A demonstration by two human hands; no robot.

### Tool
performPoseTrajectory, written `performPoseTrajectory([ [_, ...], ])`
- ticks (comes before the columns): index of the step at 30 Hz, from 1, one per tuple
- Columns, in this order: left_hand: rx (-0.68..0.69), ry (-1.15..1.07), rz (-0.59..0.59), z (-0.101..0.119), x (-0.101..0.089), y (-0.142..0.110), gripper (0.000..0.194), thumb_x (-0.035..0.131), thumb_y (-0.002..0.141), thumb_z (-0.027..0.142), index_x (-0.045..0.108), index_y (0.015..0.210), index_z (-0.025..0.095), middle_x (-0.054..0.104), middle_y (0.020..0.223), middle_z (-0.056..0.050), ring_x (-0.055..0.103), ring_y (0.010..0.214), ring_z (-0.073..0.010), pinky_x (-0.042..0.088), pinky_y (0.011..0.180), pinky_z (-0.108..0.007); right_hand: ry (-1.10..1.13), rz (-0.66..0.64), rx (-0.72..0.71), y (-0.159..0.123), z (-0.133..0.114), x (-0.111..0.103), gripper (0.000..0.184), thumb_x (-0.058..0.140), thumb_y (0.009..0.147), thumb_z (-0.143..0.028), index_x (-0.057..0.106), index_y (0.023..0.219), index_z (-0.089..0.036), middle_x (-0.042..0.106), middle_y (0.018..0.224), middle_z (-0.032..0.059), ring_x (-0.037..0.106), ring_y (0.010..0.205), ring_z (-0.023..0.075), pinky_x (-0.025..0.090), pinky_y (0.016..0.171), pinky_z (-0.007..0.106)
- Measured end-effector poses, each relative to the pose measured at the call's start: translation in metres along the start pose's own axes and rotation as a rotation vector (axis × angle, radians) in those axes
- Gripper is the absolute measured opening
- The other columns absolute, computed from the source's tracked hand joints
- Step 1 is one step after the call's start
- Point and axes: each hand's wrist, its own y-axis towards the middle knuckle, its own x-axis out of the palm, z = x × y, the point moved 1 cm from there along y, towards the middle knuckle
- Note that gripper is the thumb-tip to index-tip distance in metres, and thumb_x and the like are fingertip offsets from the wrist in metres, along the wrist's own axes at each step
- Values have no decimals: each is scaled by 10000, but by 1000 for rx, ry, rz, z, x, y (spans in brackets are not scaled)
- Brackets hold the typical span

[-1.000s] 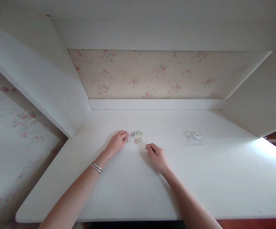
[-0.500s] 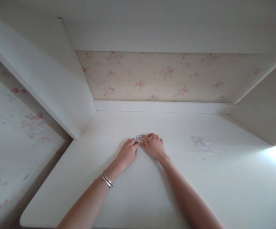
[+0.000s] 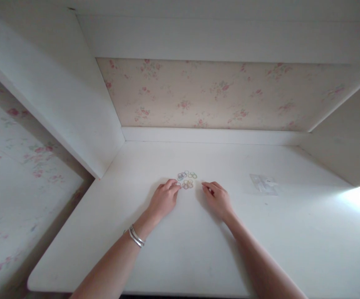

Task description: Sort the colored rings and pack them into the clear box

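Several thin, coloured small rings [image 3: 187, 184] lie flat in a loose cluster on the white desk top. They are too small to tell the material. My left hand [image 3: 164, 197] rests at the cluster's left edge, thumb and forefinger closed about one small ring; a silver bangle circles that wrist. To the right of the rings, a short way off, my right hand [image 3: 217, 200] is curled, with thumb and forefinger pinched together. Whatever may be in that pinch is too small to make out.
A clear plastic bag [image 3: 263, 185] lies on the desk [image 3: 167, 265] to the right, with something pale in it. White side panels [image 3: 71, 108] enclose the desk left and right. Flowered wallpaper [image 3: 198, 93] covers the back wall above a low white ledge.
My right hand has drawn back to the right from over the rings, which now show spread out. My left hand has barely shifted. The view has tilted slightly.
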Motion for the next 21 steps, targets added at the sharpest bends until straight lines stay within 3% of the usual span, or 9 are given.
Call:
performPoseTrajectory([
  [4, -33, 15, 5, 8, -2, 1, 207, 492, 879, 190, 650, 1003, 241, 598, 974, -38, 569, 905, -157, 444, 855, -298, -21, -54, -51, -18, -1, -4, 305, 386, 906, -342, 663, 982, -241, 658, 900, 22, 596, 784, 148, 430, 717, 260],
  [8, -41, 10, -25, 19, 2, 9, 198, 538, 864, 275, 642, 1032, 255, 591, 958, -32, 573, 880, -155, 454, 816, -272, -77, -74, -70, -18, -3, -4, 284, 398, 901, -308, 667, 970, -249, 670, 901, 12, 606, 831, 147, 416, 772, 257],
  [16, -71, -12, -78, 23, 17, 19, 174, 483, 890, 246, 654, 896, 218, 591, 939, -38, 593, 809, -155, 468, 704, -256, -123, -127, -59, -16, -6, -6, 291, 389, 908, -309, 665, 986, -260, 678, 915, 9, 611, 813, 138, 404, 769, 249],
  [21, -73, -65, -63, 23, 15, 17, 198, 450, 909, 243, 646, 895, 211, 582, 942, -26, 595, 800, -139, 465, 714, -244, -133, -140, -57, -16, -7, -8, 296, 381, 914, -312, 663, 994, -267, 678, 923, 8, 609, 814, 139, 393, 776, 254],
])
